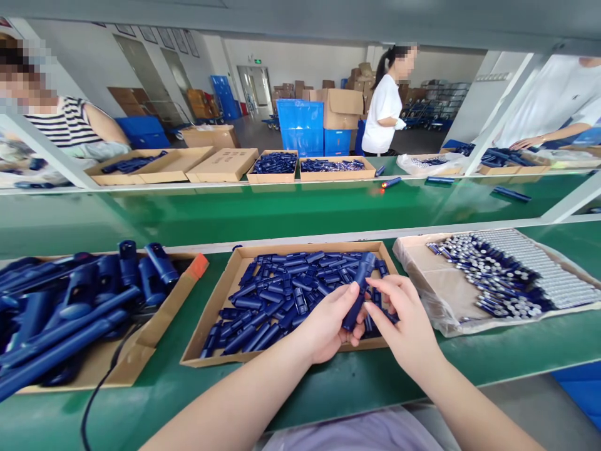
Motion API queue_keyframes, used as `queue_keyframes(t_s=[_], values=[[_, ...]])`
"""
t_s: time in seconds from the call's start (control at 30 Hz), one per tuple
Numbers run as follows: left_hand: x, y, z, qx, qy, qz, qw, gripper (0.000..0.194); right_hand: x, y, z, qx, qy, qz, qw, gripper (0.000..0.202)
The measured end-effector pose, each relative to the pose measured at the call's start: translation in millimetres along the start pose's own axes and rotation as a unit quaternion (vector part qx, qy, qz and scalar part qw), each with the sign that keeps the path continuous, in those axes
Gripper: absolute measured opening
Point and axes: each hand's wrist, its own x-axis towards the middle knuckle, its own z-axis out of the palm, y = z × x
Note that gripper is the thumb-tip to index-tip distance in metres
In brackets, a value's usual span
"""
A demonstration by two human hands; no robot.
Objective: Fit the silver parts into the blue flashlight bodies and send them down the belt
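My left hand (pixel 328 322) is wrapped round a dark blue flashlight-like tube (pixel 361 282), which stands tilted with its wider end up. The thumb and fingertips of my right hand (pixel 399 310) touch the tube's right side; whether they pinch a small part is hidden. Both hands are over the front right of a cardboard tray (pixel 200 326) full of small blue plastic parts (pixel 282 288). To the right, a plastic-lined tray (pixel 446 282) holds rows and loose piles of silver-ended batteries (pixel 507 275).
At the left, a box (pixel 145 351) holds larger blue tubes, with a black cable (pixel 106 376) beside it. Behind runs a green belt (pixel 211 216) with several blue tubes, one lit red (pixel 391 182). Beyond are more trays and other people.
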Motion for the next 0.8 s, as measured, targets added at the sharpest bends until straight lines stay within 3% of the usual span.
queue_keyframes(t_s=[0.17,0.33,0.47,0.63,0.8], values=[[-0.4,3.5,2.4,0.015,-0.002,-0.008,1.0,0.043,1.8,1.1,-5.8,-0.07,-0.019,-0.077,0.994,0.039],[2.5,4.5,0.8,0.023,0.035,-0.021,0.999,0.049,3.9,5.4,-12.7,-0.061,0.043,-0.035,0.997,0.038],[2.8,3.7,-1.2,0.021,0.03,-0.018,0.999,0.048,2.7,5.4,-12.6,-0.048,0.021,-0.051,0.997,0.026],[1.1,1.8,0.1,0.04,-0.015,-0.007,0.999,0.047,3.7,0.9,-4.7,-0.035,-0.012,-0.041,0.998,0.032],[-0.3,-0.8,3.3,0.055,-0.004,0.023,0.998,0.048,6.3,-8.8,-0.1,0.017,-0.036,-0.006,0.999,0.027]])
